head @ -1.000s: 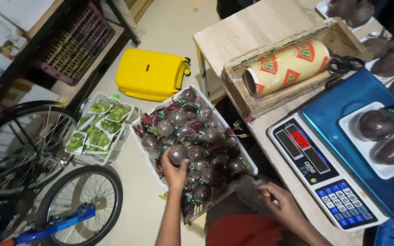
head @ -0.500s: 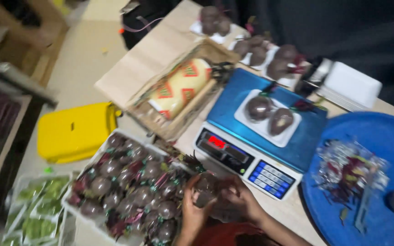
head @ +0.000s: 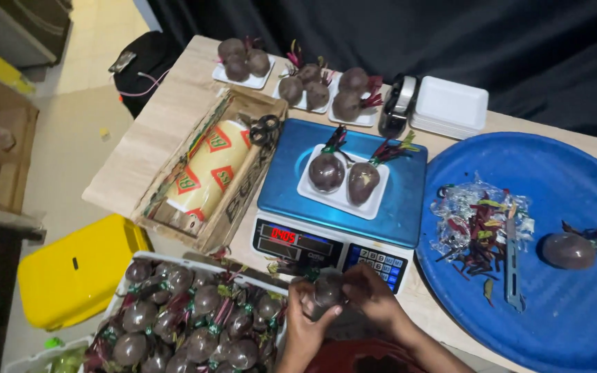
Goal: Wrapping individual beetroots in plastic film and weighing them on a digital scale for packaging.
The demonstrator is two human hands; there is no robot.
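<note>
My left hand (head: 303,319) and my right hand (head: 374,298) both grip one wrapped dark beetroot (head: 328,288), held just in front of the blue digital scale (head: 343,195). A white foam tray (head: 342,188) with two beetroots rests on the scale's platform. Below my left hand stands a white crate (head: 195,265) full of wrapped beetroots with red stems.
A big blue round tray (head: 551,318) at right holds plastic scraps, a knife (head: 512,266) and one beetroot (head: 569,250). A wooden box (head: 210,173) holds a roll of film and scissors. Filled foam trays, empty trays (head: 450,105) and a tape dispenser line the back. A yellow container (head: 74,269) sits on the floor.
My view swung right and up toward the table. My left hand left the crate with a beetroot and both hands now hold it before the scale.
</note>
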